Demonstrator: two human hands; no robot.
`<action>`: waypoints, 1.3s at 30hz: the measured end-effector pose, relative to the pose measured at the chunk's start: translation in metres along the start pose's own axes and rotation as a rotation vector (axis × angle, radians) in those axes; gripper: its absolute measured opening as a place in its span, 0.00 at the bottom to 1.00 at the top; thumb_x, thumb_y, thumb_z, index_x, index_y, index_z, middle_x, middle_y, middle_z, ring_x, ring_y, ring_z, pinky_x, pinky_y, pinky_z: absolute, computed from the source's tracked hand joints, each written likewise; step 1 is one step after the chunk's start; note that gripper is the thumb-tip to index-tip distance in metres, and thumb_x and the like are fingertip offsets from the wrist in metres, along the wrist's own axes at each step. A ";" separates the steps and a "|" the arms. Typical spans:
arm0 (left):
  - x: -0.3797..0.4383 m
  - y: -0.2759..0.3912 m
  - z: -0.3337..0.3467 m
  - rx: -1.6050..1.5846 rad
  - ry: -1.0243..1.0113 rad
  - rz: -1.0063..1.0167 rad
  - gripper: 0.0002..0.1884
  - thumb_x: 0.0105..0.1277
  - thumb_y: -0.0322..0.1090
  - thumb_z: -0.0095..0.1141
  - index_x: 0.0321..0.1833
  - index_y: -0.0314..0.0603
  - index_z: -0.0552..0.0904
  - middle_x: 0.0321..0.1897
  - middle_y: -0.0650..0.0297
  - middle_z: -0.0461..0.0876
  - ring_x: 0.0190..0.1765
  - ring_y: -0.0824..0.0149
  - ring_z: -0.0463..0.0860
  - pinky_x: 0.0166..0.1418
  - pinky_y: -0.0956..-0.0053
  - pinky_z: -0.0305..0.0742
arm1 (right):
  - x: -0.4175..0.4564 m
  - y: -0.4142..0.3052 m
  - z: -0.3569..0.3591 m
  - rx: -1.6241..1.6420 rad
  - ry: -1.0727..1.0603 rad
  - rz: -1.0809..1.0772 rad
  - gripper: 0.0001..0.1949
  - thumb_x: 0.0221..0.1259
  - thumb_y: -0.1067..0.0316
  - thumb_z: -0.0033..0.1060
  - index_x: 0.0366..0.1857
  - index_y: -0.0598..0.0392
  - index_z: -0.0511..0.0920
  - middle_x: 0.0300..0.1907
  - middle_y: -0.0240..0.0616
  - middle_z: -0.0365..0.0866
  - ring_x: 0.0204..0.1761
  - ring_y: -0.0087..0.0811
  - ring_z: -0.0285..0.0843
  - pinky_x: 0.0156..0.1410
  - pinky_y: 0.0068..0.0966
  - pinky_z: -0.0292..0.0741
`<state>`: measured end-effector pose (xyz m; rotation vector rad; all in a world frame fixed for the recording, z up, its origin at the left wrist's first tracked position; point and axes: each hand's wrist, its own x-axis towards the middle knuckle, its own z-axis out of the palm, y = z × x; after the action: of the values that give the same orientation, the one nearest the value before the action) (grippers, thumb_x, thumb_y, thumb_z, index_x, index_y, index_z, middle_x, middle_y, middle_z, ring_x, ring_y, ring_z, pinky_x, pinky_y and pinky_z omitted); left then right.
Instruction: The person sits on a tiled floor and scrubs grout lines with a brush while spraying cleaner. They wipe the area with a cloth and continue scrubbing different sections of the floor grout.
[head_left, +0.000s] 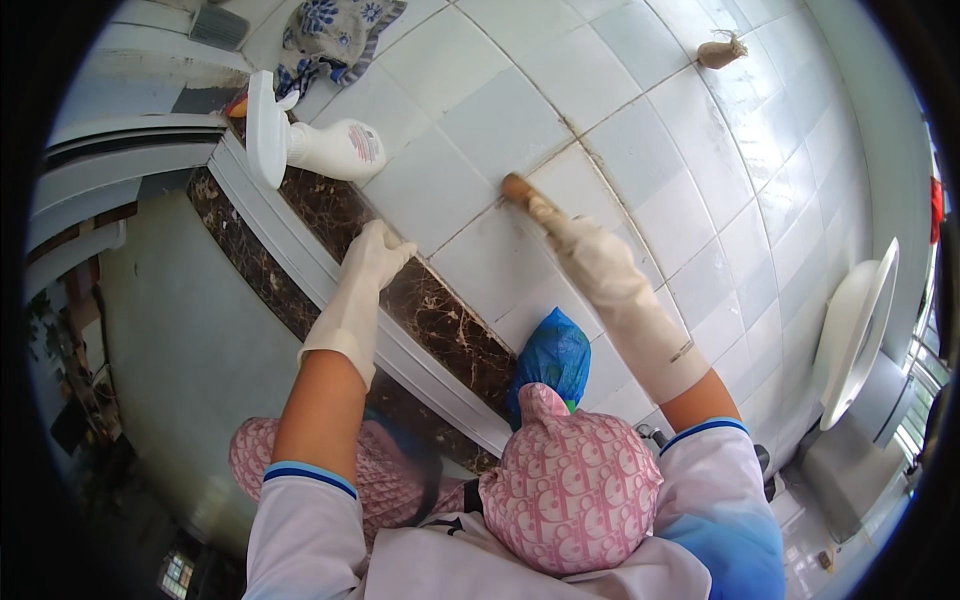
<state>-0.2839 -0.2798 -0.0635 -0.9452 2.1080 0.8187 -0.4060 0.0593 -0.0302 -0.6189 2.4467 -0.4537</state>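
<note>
My left hand (380, 256), in a long cream rubber glove, rests with bent fingers on the dark marble threshold (442, 319) by the tile edge. Whether anything is pinched in its fingers is not clear. My right hand (600, 259), gloved the same way, grips a wooden-handled tool (517, 189). The brown end of the tool meets the pale floor tiles (487, 251) near a dark grout line; motion blurs it, and the glove hides the rest. A white trigger spray bottle (337, 148) is beyond my left hand, beside the threshold.
A blue plastic bag (555, 356) covers my foot between my arms. Beside the threshold runs a white door track (300, 259). A blue-patterned cloth (330, 37) lies at the far left, a small brown object (721, 52) at the far right. A white toilet (855, 330) stands right.
</note>
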 end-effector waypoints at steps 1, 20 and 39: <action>-0.002 -0.001 0.000 -0.003 0.003 0.003 0.24 0.67 0.48 0.77 0.51 0.36 0.83 0.52 0.45 0.91 0.58 0.44 0.90 0.65 0.55 0.82 | 0.003 -0.003 -0.008 0.047 0.009 -0.005 0.22 0.90 0.47 0.49 0.80 0.31 0.75 0.39 0.46 0.90 0.41 0.43 0.90 0.49 0.41 0.84; -0.014 0.009 -0.017 0.096 0.076 0.026 0.23 0.68 0.47 0.79 0.38 0.39 0.77 0.37 0.52 0.90 0.42 0.57 0.88 0.52 0.60 0.81 | 0.010 0.018 0.027 0.364 0.323 -0.068 0.18 0.86 0.61 0.53 0.73 0.43 0.82 0.59 0.48 0.91 0.59 0.43 0.90 0.71 0.40 0.80; -0.005 0.020 -0.020 0.266 0.012 -0.087 0.31 0.61 0.59 0.82 0.45 0.38 0.81 0.45 0.46 0.92 0.51 0.44 0.90 0.59 0.53 0.83 | 0.015 0.012 -0.020 0.084 0.226 0.127 0.30 0.87 0.63 0.46 0.88 0.27 0.59 0.52 0.60 0.90 0.48 0.54 0.94 0.50 0.49 0.87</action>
<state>-0.3038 -0.2825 -0.0429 -0.8919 2.1057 0.4752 -0.4324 0.0648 -0.0264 -0.3927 2.6444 -0.5998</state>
